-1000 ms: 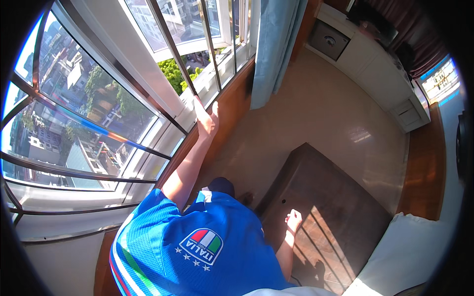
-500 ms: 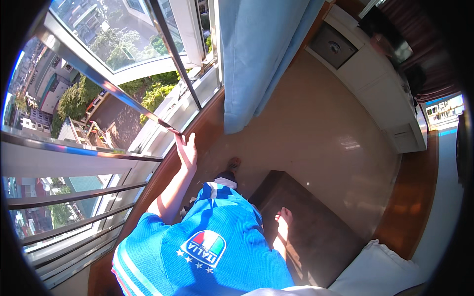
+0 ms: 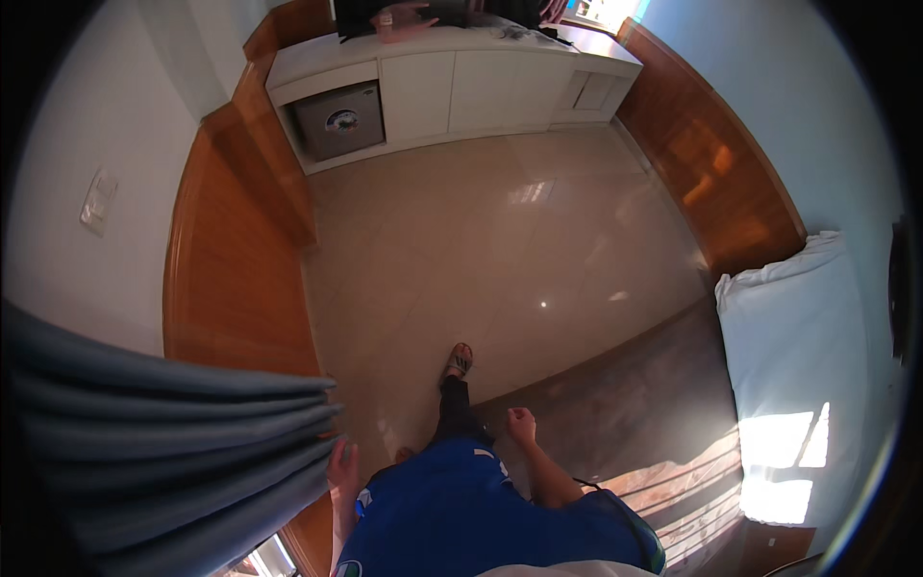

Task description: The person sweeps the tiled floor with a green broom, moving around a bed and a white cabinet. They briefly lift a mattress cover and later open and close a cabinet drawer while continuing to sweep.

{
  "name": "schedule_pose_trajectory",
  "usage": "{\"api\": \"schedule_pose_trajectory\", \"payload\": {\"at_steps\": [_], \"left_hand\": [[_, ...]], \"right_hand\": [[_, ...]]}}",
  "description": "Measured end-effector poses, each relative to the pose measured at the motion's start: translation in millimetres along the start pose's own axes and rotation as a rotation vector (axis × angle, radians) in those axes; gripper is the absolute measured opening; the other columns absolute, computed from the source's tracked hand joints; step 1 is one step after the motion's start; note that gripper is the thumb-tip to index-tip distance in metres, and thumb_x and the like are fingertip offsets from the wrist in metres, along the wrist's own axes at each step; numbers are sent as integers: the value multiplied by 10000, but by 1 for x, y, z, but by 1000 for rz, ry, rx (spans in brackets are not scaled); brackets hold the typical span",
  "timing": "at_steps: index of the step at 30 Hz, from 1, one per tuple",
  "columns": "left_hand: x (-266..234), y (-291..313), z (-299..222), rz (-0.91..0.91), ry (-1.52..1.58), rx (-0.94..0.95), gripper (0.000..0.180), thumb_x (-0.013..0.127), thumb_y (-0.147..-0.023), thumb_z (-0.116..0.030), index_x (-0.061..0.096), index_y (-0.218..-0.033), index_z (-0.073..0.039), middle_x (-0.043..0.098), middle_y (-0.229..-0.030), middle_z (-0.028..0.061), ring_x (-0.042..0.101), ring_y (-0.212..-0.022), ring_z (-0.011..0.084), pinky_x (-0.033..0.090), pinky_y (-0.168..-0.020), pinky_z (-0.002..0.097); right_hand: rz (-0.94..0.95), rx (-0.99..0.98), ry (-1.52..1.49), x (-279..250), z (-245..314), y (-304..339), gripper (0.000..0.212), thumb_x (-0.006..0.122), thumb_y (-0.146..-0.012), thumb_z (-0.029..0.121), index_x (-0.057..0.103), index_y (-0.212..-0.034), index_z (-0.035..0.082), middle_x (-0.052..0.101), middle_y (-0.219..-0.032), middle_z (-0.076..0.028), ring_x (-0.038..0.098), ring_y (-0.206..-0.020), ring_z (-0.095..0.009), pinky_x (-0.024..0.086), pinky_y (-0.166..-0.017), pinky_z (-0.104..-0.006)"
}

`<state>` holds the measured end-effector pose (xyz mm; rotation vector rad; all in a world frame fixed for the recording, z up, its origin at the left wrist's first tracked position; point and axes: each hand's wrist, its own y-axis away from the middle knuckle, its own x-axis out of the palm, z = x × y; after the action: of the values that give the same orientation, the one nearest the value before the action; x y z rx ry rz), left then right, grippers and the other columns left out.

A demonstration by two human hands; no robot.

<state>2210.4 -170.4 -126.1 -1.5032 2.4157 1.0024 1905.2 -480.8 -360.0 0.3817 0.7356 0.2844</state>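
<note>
My left hand (image 3: 342,468) is beside the free edge of the grey-blue curtain (image 3: 221,442), its fingers apart and holding nothing. Whether the fingertips touch the cloth I cannot tell. In front of my body hangs my right hand (image 3: 521,424), closed with its fingers curled; nothing shows in it. It is over the near edge of a brown padded surface (image 3: 615,385). One sandalled foot (image 3: 459,361) is ahead of me on the tiled floor (image 3: 452,250).
Across the room runs a low white cabinet (image 3: 481,91) with a small grey fridge (image 3: 338,121) in it. A dark screen (image 3: 452,14) stands on top. Wooden panels (image 3: 240,250) line the left wall. White bedding (image 3: 784,337) lies on the right.
My view has turned right, from the barred window toward the cabinet. My left hand has left the window bar and is now by the curtain. My right hand stays in front of me.
</note>
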Motion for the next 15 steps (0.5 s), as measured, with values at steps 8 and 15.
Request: {"api": "schedule_pose_trajectory", "payload": {"at_steps": [8,15], "left_hand": [[106,-172,-256,198,-302,502,361,661,-934,-301,659,-1139,-4,595,-1305,151,575,-1203,266,471,-986,354],[194,-362,-244,247,-271,180,310,658,-930,-317,710,-989,-17,708,-885,61,650,-835,158,505,-758,299]], "right_hand": [[-199,-59,-453,-28,248,-152,259,632,-947,247,633,-1075,21,644,-676,-76,623,-570,-131,491,-511,-290],[-348,-197,-548,-89,355,-284,229,600,-973,238,625,-1070,32,604,-651,-41,568,-553,-118,455,-511,-284]]}}
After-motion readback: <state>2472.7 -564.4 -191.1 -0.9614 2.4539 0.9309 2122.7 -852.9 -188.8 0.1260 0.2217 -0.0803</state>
